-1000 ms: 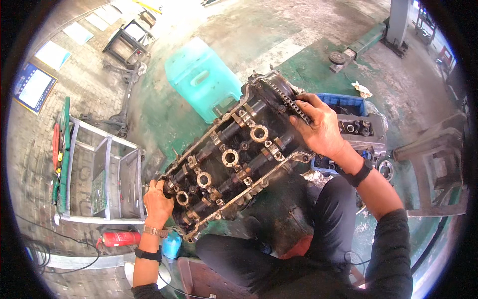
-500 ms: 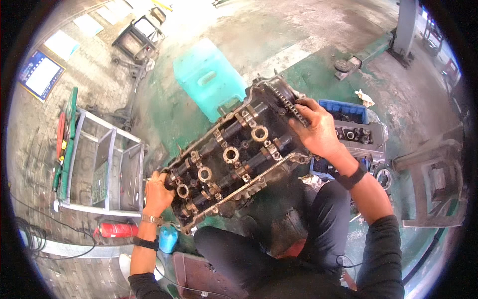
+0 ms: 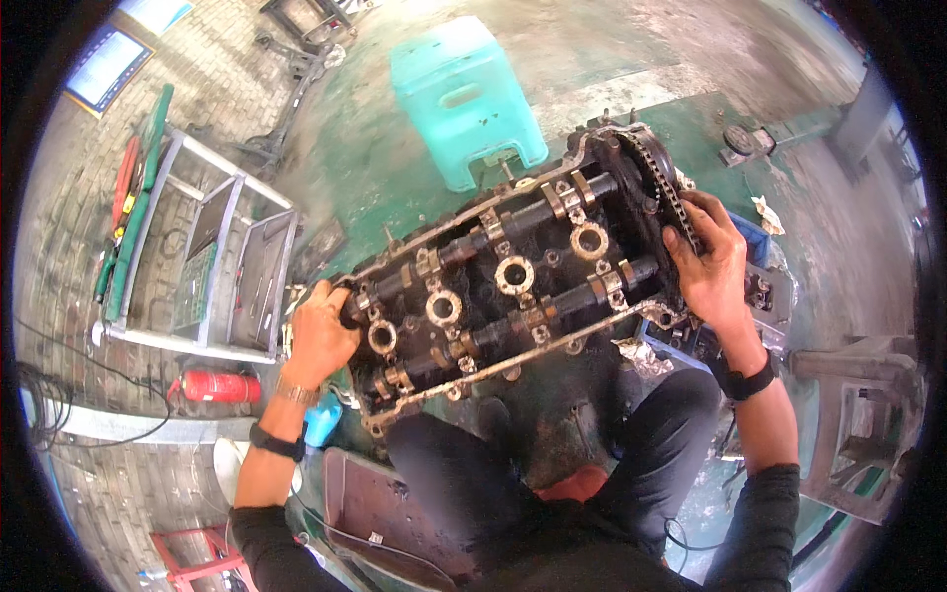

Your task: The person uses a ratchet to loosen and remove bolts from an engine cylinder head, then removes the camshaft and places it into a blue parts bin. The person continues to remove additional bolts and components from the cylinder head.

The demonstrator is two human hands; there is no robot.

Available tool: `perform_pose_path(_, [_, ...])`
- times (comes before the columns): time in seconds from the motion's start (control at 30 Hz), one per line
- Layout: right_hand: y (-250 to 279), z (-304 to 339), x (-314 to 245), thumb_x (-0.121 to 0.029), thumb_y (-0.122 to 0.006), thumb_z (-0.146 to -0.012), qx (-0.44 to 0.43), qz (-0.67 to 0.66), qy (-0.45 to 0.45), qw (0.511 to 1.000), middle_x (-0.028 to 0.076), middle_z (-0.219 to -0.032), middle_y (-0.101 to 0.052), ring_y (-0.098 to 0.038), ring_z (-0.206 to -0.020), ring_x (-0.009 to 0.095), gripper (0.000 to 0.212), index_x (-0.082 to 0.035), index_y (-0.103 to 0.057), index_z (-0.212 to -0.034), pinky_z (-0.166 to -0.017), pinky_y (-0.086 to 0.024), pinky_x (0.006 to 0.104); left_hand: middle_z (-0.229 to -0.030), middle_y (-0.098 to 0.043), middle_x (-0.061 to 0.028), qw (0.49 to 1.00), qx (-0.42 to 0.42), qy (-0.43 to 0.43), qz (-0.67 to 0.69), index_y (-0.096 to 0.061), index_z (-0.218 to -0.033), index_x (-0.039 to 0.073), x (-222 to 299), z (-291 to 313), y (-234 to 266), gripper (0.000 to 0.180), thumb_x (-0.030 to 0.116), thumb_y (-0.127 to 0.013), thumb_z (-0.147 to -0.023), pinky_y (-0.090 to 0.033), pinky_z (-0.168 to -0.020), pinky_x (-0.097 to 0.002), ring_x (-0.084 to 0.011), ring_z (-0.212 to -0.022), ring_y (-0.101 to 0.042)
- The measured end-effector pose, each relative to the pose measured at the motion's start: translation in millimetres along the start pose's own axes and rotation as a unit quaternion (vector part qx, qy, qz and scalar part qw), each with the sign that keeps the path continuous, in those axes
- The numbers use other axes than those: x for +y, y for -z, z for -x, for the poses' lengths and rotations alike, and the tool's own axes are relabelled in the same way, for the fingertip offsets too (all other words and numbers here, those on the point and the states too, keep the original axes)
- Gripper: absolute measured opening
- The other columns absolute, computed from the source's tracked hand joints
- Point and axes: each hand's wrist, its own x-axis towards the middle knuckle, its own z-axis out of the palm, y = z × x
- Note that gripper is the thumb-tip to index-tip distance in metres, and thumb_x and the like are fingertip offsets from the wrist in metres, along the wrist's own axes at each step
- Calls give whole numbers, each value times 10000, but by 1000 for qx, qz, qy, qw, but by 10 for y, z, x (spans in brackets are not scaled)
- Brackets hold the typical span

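Note:
A dirty, oil-blackened engine cylinder head (image 3: 478, 331) lies slanted in front of my knees, its right end farther off. Two dark camshafts (image 3: 533, 225) run along it, with several round pale-rimmed tube openings between them. My left hand (image 3: 321, 331) is closed around its left end, the fingertips hidden behind the edge. At the other end, a timing chain (image 3: 661, 183) loops around a sprocket. My right hand (image 3: 712, 264) grips that end beside the chain, thumb on the inner side and fingers curled over. What bears the cylinder head's weight cannot be made out.
A turquoise plastic stool (image 3: 464, 94) stands just beyond. To the left are a metal rack (image 3: 192, 340) and a red fire extinguisher (image 3: 219, 386). A blue crate (image 3: 755, 237) with engine parts sits behind my right hand. A brown tray (image 3: 345, 493) lies by my left leg.
The cylinder head has turned a little and lies more level across the view, its right end farther right. Both hands keep hold of its ends. The whole view has shifted too.

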Motion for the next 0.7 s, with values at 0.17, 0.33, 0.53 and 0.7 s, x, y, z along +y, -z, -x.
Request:
perform_pose_path(0.17, [-10, 28, 45, -62, -704, -839, -3, -19, 1, 1000, 213, -1149, -635, -642, -1021, 358, 294, 42, -650, -1108, -894, -487, 356, -916, -558, -222, 1000, -12, 18, 8, -645, -963, 3, -12, 5, -25, 362, 35, -703, -607, -476, -748, -489, -446, -867, -583])
perform_pose_path(0.33, [-17, 34, 11, -69, -678, -868, -17, -1, -17, 1000, 201, -1154, -629, -633, -1030, 337, 294, 62, -629, -1127, -907, -476, 340, -957, -567, -217, 1000, -6, 11, 9, -641, -994, 28, -41, 11, -35, 383, 48, -701, -616, -496, -755, -482, -439, -890, -593])
perform_pose_path(0.53, [6, 18, -52, -65, -673, -870, -22, 7, -16, 1000, 202, -1162, -628, -633, -1044, 322, 303, 65, -624, -1139, -917, -474, 338, -1044, -567, -231, 999, -39, 25, 9, -609, -1125, 5, -35, 69, 15, 493, 51, -712, -645, -492, -814, -475, -439, -965, -588])
perform_pose_path(0.7, [-7, 23, -63, -69, -669, -877, -17, -1, -25, 1000, 194, -1174, -634, -635, -1053, 314, 295, 63, -631, -1138, -926, -474, 336, -1293, -524, -251, 999, -15, 10, 29, -526, -1339, 30, -94, 206, 105, 669, 105, -768, -720, -507, -911, -467, -460, -1081, -582])
